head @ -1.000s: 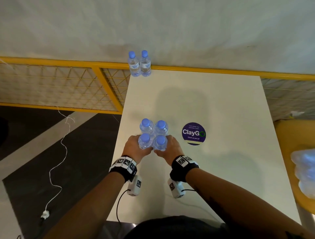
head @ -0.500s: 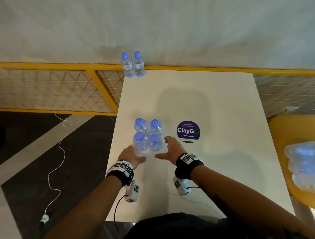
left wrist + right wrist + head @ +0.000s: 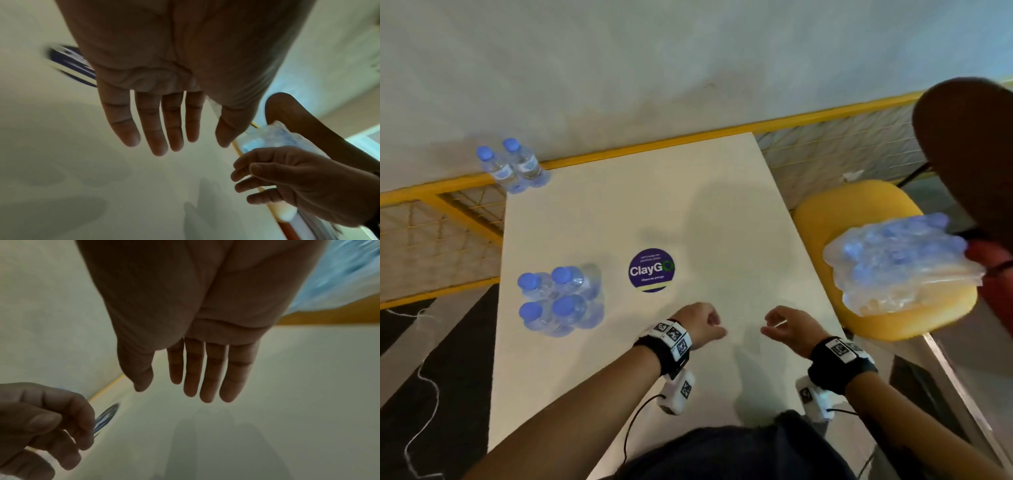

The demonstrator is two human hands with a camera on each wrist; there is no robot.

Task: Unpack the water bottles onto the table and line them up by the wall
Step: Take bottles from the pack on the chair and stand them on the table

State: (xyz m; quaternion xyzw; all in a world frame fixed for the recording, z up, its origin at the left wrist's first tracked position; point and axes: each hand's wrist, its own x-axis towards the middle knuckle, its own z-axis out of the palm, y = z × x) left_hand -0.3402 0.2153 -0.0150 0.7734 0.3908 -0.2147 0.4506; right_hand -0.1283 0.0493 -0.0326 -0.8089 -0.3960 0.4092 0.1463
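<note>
Two blue-capped water bottles [image 3: 512, 168] stand at the table's far left corner against the wall. A cluster of several more bottles [image 3: 560, 301] stands on the table's left side. A shrink-wrapped pack of bottles [image 3: 893, 263] lies on the yellow chair [image 3: 859, 212] to the right of the table. My left hand [image 3: 714, 327] and right hand [image 3: 770, 325] hover side by side over the near right of the table, both holding nothing. The wrist views show my left hand [image 3: 205, 138] and my right hand [image 3: 159, 381] with straight fingers.
A round purple ClayGo sticker [image 3: 651, 270] marks the white table [image 3: 688, 192]. A yellow mesh railing [image 3: 808, 116] runs along the wall. A dark brown chair back [image 3: 969, 154] rises at the far right. A white cable [image 3: 421, 387] lies on the floor at left.
Both hands let go of the cluster of bottles and moved right across the table. My view swung right, bringing the chair and the wrapped pack into full sight.
</note>
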